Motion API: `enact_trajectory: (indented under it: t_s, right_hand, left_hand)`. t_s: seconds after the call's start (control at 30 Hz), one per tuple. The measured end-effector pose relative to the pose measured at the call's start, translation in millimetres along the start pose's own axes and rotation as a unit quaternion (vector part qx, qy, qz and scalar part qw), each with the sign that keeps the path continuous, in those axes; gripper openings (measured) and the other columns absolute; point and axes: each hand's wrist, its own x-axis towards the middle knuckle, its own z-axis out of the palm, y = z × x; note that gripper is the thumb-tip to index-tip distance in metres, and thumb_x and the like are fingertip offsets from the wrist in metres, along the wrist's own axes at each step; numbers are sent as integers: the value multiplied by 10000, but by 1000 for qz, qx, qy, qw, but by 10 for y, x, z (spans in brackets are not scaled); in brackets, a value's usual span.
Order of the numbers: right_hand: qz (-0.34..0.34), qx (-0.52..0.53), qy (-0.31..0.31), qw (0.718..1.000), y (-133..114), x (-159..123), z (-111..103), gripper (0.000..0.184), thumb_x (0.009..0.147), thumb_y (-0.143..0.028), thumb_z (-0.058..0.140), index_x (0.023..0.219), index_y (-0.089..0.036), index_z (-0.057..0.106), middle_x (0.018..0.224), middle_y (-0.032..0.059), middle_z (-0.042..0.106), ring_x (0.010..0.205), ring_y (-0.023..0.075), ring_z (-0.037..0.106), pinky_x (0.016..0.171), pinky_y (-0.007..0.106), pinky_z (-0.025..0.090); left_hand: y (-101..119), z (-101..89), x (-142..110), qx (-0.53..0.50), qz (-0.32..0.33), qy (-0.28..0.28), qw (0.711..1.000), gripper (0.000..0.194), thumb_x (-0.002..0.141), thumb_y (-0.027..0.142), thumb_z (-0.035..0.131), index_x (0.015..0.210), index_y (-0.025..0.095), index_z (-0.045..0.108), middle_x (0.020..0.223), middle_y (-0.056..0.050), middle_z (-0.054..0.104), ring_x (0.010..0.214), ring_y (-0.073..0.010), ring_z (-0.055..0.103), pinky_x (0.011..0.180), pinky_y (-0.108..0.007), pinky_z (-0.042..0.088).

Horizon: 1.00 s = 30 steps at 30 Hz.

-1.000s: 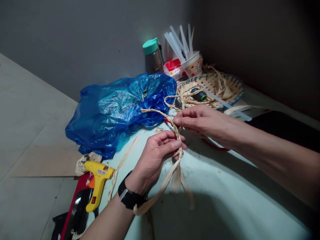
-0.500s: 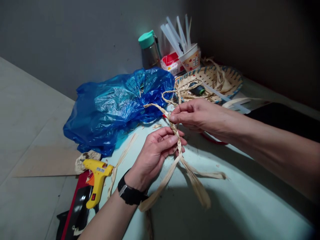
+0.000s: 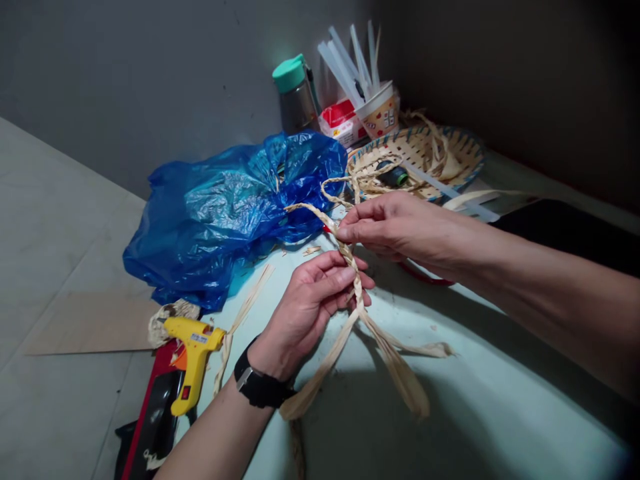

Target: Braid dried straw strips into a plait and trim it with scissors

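Note:
A pale braid of dried plant fibre [image 3: 357,283] runs through both hands above the pale green table [image 3: 480,373]. My left hand [image 3: 323,287] grips its middle between thumb and fingers. Higher up, the fingertips of my right hand [image 3: 380,223] pinch the same braid near its thin upper end, which curves off to the left. Below my left hand the plait parts into three loose, flat strands [image 3: 403,373] that hang and spread out. The right hand's lower fingers are partly hidden behind its own palm.
A blue plastic bag [image 3: 225,213] lies at the back left. Nearer stands a yellow glue gun [image 3: 193,360]. Behind my hands are a woven basket [image 3: 470,163] holding braided cord and a dark thread spool [image 3: 393,175], a paper cup [image 3: 380,113] of translucent sticks, and a green-lidded bottle [image 3: 297,100].
Both hands keep their holds on the braid, almost unmoved. The loose strands have swung slightly, and the whole view has shifted a little.

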Motion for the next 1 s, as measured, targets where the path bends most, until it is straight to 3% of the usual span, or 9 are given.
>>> enact_trajectory:
  t_s: [0.2,0.57,0.7,0.83,1.0]
  right_hand:
    - [-12,39,-30,999,21,-1,-29,182,850,-200,606,674,-168,579,495,-49,403,430,57,255,417,253,147]
    - [-14,-28,-33,999,18,20,-74,107,814,-280,622,787,-177,611,515,-63,339,446,66,206,410,265,114]
    - [-14,-50,-51,997,39,20,-80,140,828,-323,592,782,-191,581,503,-68,300,441,76,208,410,271,113]
    - [-14,-82,-26,996,45,20,-60,151,800,-319,625,758,-178,594,531,-54,380,453,70,266,415,251,154]
    - [-3,-104,-17,994,31,24,-48,127,801,-280,590,730,-174,583,531,-58,380,444,63,273,413,231,176]
  left_hand:
    - [-6,-4,9,-11,2,-24,1000,176,930,211,553,977,91,673,831,-73,699,702,-112,647,678,-211,492]
    - [-14,61,0,45,34,48,997,119,862,217,643,805,113,632,687,-25,656,529,-65,552,495,-154,430]
    - [-18,56,13,59,53,75,994,140,844,207,653,754,128,581,657,-6,628,491,-54,520,483,-157,421]
    - [-36,43,20,89,70,95,989,138,849,221,648,776,140,564,606,17,586,481,-59,500,484,-168,405]
    - [-49,41,29,101,81,94,987,145,869,237,625,784,149,547,620,29,560,510,-65,501,529,-188,419]
